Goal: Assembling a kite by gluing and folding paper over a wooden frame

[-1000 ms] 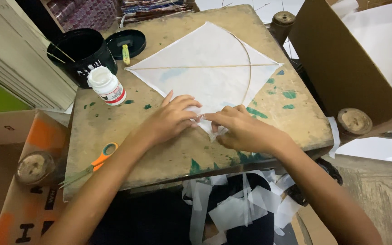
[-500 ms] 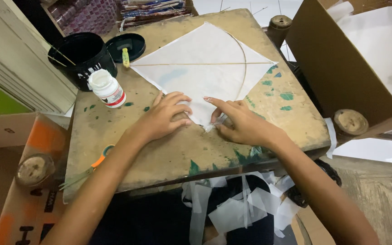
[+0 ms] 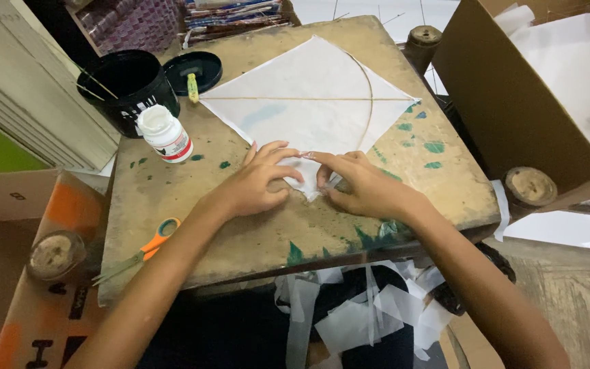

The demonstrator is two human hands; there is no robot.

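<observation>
Both hands have drawn closer together at the near corner of the kite (image 3: pixel 315 102). The left hand (image 3: pixel 257 181), half a second ago spread a little apart, now meets the right hand (image 3: pixel 363 188) fingertip to fingertip. The right forefinger, then pointing left across the paper, still lies stretched there, now touching the left fingers.

A white glue bottle (image 3: pixel 164 133), black pot (image 3: pixel 128 85) and orange-handled scissors (image 3: pixel 146 249) lie nearby.

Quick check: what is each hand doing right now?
Left hand: open, flat on the white paper kite.
Right hand: open, fingers pressing the kite's bottom corner.
</observation>
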